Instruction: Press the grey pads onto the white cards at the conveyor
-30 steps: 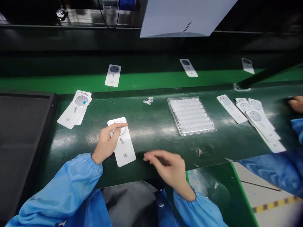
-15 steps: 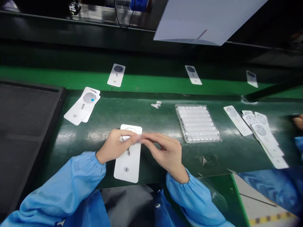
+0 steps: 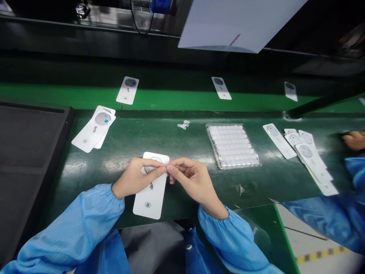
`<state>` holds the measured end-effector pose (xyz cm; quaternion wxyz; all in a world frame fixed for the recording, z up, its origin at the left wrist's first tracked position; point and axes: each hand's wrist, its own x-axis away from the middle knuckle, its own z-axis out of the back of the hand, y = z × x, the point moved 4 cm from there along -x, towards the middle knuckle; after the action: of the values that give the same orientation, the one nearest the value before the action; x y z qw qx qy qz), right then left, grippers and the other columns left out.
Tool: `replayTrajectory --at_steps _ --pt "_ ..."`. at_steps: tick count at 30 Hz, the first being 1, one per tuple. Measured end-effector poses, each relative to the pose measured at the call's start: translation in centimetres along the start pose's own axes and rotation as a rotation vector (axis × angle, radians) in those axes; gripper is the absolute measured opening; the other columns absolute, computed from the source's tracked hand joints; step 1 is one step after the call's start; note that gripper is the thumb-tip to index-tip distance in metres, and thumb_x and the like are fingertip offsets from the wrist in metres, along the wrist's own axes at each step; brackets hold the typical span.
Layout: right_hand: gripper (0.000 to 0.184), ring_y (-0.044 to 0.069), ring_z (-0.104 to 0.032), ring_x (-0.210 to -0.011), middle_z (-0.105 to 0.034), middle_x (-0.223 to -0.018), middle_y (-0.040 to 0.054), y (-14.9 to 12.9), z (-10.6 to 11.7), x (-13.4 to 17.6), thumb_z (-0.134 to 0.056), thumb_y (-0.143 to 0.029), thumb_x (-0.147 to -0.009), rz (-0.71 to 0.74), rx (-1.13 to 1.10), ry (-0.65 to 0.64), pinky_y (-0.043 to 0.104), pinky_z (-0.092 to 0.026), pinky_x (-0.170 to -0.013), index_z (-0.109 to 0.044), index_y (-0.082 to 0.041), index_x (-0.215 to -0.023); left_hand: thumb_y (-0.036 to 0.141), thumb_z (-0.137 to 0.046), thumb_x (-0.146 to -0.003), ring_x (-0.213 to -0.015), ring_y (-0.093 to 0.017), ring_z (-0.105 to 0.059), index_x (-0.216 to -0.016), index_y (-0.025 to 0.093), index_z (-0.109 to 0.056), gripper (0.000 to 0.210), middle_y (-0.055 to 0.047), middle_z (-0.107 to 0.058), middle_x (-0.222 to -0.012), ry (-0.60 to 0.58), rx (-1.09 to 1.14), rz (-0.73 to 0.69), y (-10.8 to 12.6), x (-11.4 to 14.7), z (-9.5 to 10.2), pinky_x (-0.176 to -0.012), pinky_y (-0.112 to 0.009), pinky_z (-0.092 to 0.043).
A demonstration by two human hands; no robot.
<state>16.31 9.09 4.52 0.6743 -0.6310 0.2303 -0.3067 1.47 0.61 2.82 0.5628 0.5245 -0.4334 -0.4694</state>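
Note:
My left hand (image 3: 138,177) and my right hand (image 3: 191,179) meet at the fingertips, both pinched, above a white printed card (image 3: 148,201). Whatever is between the fingertips is too small to make out. The card lies flat on the green bench, with a grey round area at its top partly hidden by my left hand, and dark lettering and a small emblem below. Beyond my hands is a small cluster of white discs (image 3: 184,125). To the right of them stands a clear tray (image 3: 258,164) filled with rows of white pieces.
Overlapping cards (image 3: 88,134) lie at the left beside a black panel (image 3: 31,152). More cards (image 3: 313,161) are piled at the right, near a co-worker's hand (image 3: 355,140). Spaced cards (image 3: 127,91) lie on the green strip behind. A white panel (image 3: 239,23) hangs above.
My right fingers have curled and shifted closer against the left fingertips. The cards on the strip behind have moved left relative to the bench. A co-worker's hand shows more at the right.

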Motion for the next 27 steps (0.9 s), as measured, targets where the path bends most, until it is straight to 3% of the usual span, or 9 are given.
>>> replayTrajectory --at_steps 3,5,8,11,13,17,27 --pt "0.026 0.014 -0.065 -0.056 -0.067 -0.064 0.0007 0.0 0.1 0.0 -0.074 -0.043 -0.09 0.017 0.012 -0.009 0.026 -0.06 -0.052 -0.071 -0.018 -0.087 0.037 -0.067 -0.093 -0.088 -0.024 -0.075 -0.096 0.02 -0.083 0.024 -0.006 -0.081 -0.095 -0.013 0.015 0.006 0.1 0.1 0.0 -0.078 -0.033 -0.059" --pt "0.021 0.015 -0.066 -0.059 -0.068 -0.07 0.002 -0.1 0.3 0.1 -0.07 -0.039 -0.094 0.104 0.078 0.01 0.027 -0.06 -0.054 -0.069 -0.019 -0.089 0.038 -0.066 -0.094 -0.093 -0.026 -0.075 -0.101 0.02 -0.083 0.026 -0.007 -0.081 -0.101 -0.021 0.065 0.027 0.0 0.1 0.0 -0.079 -0.033 -0.06" --pt "0.01 0.017 -0.069 -0.072 -0.071 -0.085 0.0047 -0.5 0.6 0.2 -0.064 -0.024 -0.097 0.412 0.304 0.072 0.031 -0.062 -0.065 -0.072 -0.023 -0.09 0.041 -0.066 -0.094 -0.094 -0.027 -0.075 -0.102 0.019 -0.083 0.028 -0.008 -0.081 -0.101 -0.046 0.141 0.08 -0.3 0.0 -0.1 -0.078 -0.034 -0.061" --pt "0.026 0.017 -0.07 -0.079 -0.073 -0.09 0.0036 -0.5 0.7 0.7 -0.059 -0.011 -0.096 0.713 0.556 0.107 0.031 -0.061 -0.069 -0.076 -0.03 -0.092 0.04 -0.07 -0.091 -0.09 -0.026 -0.076 -0.096 0.02 -0.083 0.025 -0.007 -0.081 -0.096 -0.086 0.155 0.116 -0.5 -0.2 -0.3 -0.076 -0.033 -0.061" --pt "0.028 0.017 -0.071 -0.077 -0.073 -0.091 0.0028 -0.3 0.7 0.8 -0.06 -0.011 -0.096 0.788 0.634 0.12 0.03 -0.061 -0.067 -0.077 -0.033 -0.096 0.038 -0.073 -0.089 -0.091 -0.026 -0.076 -0.093 0.02 -0.083 0.021 -0.007 -0.081 -0.094 -0.085 0.155 0.116 -0.6 -0.3 -0.2 -0.08 -0.033 -0.06" --pt "0.017 0.019 -0.072 -0.078 -0.075 -0.087 0.0039 -0.4 0.5 0.8 -0.068 -0.016 -0.095 0.708 0.557 0.129 0.032 -0.061 -0.07 -0.076 -0.028 -0.103 0.037 -0.076 -0.086 -0.091 -0.024 -0.075 -0.088 0.02 -0.083 0.018 -0.006 -0.081 -0.091 -0.02 0.119 0.122 -0.9 -0.4 0.0 -0.084 -0.032 -0.058" --pt "0.007 0.016 -0.066 -0.068 -0.071 -0.079 0.0034 0.1 0.2 1.1 -0.068 -0.024 -0.094 0.26 0.291 0.008 0.028 -0.055 -0.057 -0.071 -0.022 -0.088 0.041 -0.077 -0.085 -0.085 -0.025 -0.075 -0.087 0.022 -0.084 0.021 -0.004 -0.081 -0.087 0.017 0.024 0.132 -1.0 -0.1 0.1 -0.077 -0.033 -0.059"
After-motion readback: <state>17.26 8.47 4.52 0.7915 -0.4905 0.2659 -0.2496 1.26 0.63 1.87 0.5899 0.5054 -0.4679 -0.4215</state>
